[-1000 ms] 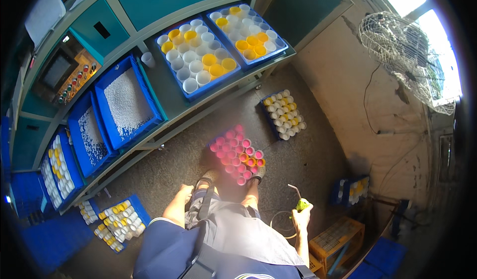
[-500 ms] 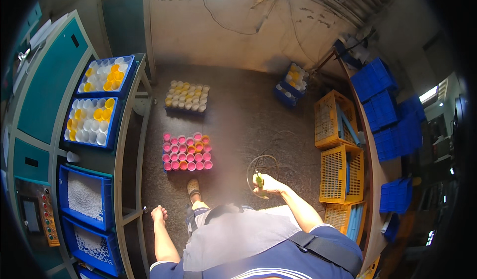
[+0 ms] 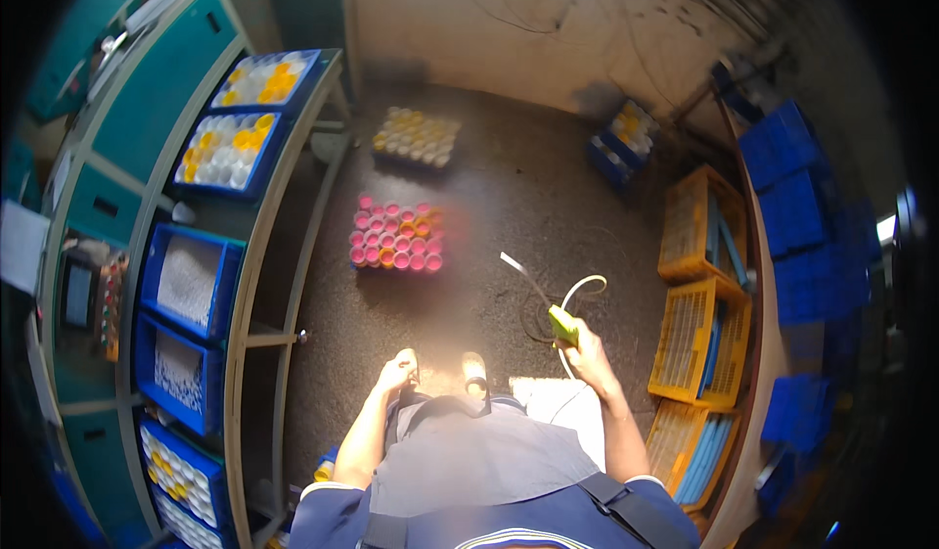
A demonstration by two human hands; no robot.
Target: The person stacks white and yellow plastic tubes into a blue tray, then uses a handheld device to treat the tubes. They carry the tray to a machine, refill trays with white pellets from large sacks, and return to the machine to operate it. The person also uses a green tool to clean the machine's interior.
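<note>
My right hand (image 3: 589, 355) grips a green air blow gun (image 3: 562, 325). Its long pale nozzle points forward and left over the floor, and a thin pale hose (image 3: 593, 281) loops beside it. My left hand (image 3: 397, 369) is held low in front of my body with its fingers curled in; I see nothing in it, though glare washes out part of it. Ahead on the floor stands a blue crate of cups with pink contents (image 3: 399, 238), a few of the cups orange. Neither hand touches it.
Farther off sits a crate of white and yellow cups (image 3: 417, 136). A long bench (image 3: 266, 246) on the left bears blue trays of cups and white granules (image 3: 186, 280). Yellow crates (image 3: 699, 339) line the right side, below stacked blue bins (image 3: 787, 202). A white sack-like thing (image 3: 562, 412) lies by my right forearm.
The view has shifted, so the crates sit higher in it. My left hand has come inward and forward. The blow gun, still in my right hand, now points its nozzle forward over the floor.
</note>
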